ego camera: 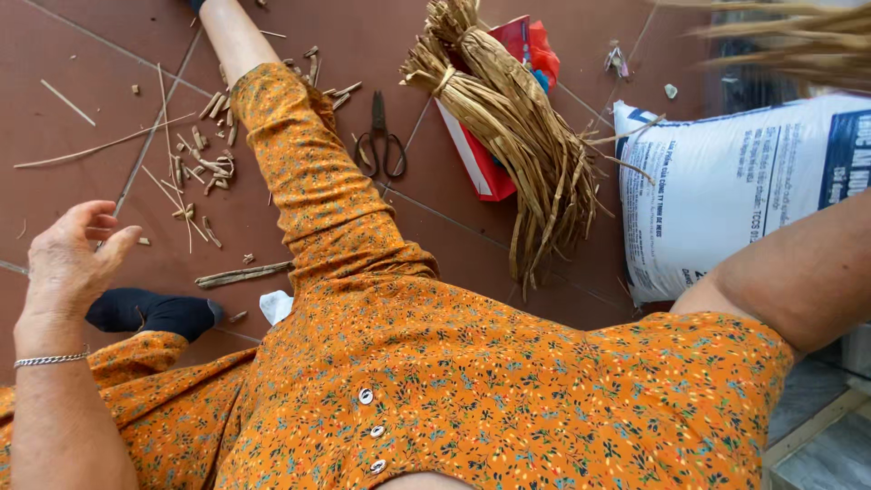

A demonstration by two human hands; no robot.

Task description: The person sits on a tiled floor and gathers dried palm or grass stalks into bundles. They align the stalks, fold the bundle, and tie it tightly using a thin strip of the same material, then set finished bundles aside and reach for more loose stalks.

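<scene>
My left hand [71, 259] hovers at the left above the red-brown tiled floor [82, 54], fingers loosely curled and apart, holding nothing; a silver bracelet [50, 360] circles its wrist. My right forearm [798, 272] reaches out past the right edge, so that hand is out of sight. I sit in an orange flowered outfit [472, 381] with one leg stretched forward. A tied bundle of dried tan fibre strips [513, 122] lies ahead on the floor. Blurred dry strands [798, 41] show at the top right corner.
Black scissors [381, 141] lie beside my leg. A red flat package [485, 163] sits under the bundle, with a white printed sack [726, 191] to its right. Cut stem pieces [209, 154] litter the floor on the left. My black-socked foot [154, 311] is tucked near my left hand.
</scene>
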